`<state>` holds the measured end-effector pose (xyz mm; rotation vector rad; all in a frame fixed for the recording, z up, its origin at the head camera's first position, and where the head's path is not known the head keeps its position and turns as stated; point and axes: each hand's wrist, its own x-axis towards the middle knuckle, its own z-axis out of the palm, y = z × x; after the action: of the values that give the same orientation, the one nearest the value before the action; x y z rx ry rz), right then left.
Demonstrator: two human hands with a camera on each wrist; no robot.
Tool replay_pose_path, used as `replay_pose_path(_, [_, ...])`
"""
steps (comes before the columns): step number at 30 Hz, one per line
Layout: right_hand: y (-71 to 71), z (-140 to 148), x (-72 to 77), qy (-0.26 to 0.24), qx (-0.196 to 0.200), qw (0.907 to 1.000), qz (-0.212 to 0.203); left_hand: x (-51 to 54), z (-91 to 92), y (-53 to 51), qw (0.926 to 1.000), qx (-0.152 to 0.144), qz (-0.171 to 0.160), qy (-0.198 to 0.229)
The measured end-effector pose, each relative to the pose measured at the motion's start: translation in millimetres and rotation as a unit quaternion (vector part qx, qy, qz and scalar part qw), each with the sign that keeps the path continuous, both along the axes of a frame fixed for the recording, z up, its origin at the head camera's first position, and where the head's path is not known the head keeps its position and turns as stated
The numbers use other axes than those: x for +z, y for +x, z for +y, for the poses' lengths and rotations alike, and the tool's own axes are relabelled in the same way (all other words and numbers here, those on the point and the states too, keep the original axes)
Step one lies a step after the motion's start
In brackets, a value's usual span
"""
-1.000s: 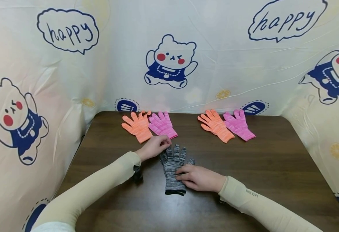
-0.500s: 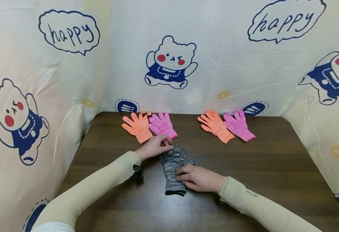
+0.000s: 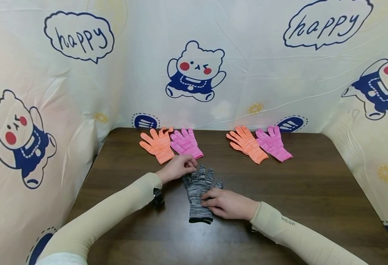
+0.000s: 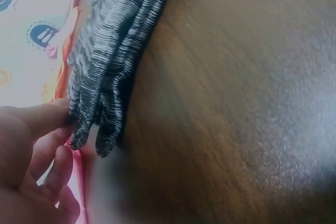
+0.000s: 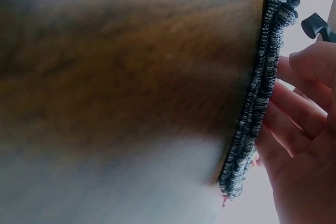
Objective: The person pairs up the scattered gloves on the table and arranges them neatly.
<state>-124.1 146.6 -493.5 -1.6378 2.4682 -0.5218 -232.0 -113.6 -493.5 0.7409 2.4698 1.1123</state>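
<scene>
A grey-and-black knitted glove (image 3: 197, 195) lies flat mid-table, fingers away from me and dark cuff towards me. It seems layered, with a double edge in the right wrist view. My left hand (image 3: 178, 167) is at its far left fingertips; in the left wrist view, the thumb and index finger of the left hand (image 4: 26, 150) pinch a tip of the glove (image 4: 102, 51). My right hand (image 3: 231, 203) rests its fingers on the glove's palm, near the thumb side. In the right wrist view, the fingers of the right hand (image 5: 302, 150) lie extended against the glove (image 5: 257, 103).
At the far edge of the brown table (image 3: 300, 221) lie an orange glove (image 3: 158, 145) and a pink glove (image 3: 186, 141), overlapping. Further right are another orange glove (image 3: 248, 144) and pink glove (image 3: 274, 143). A printed curtain (image 3: 247, 73) stands behind and at the sides.
My left fingers have shifted slightly at the grey glove's fingertips, a little right and then back. The right hand and the glove have stayed in place.
</scene>
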Motion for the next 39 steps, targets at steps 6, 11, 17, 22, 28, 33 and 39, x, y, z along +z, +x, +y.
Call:
replay_pose_path(6, [0.2, 0.1, -1.1, -0.001, 0.0, 1.0, -0.001, -2.2, 2.4, -0.2, 0.9949, -0.025, 0.066, -0.072])
replay_pose_path(11, [-0.2, 0.3, 0.3, 0.004, -0.006, 0.9999, -0.008, 0.8, 4.5, 0.2, 0.9889, -0.04, 0.102, -0.1])
replay_pose_path(17, [-1.2, 0.2, 0.8, 0.011, -0.011, 0.9997, -0.02, 3.8, 1.9, 0.7, 0.9945, -0.036, 0.075, -0.063])
replay_pose_path(22, [-1.3, 0.5, -0.2, 0.009, -0.012, 0.9995, -0.028, 0.9, -0.7, 1.9, 0.9982, -0.032, 0.044, -0.026])
replay_pose_path(28, [-0.6, 0.3, -0.4, 0.001, -0.011, 0.9995, -0.029, 0.3, -0.2, 1.2, 0.9987, -0.038, 0.027, -0.02])
replay_pose_path(33, [-0.1, 0.3, -0.2, -0.002, -0.01, 0.9995, -0.028, 2.4, -0.1, 0.0, 0.9986, -0.044, 0.013, -0.027])
replay_pose_path(39, [0.3, 0.1, -0.6, -0.003, -0.011, 0.9995, -0.029, 2.4, -1.3, -0.2, 0.9988, -0.041, 0.01, -0.026])
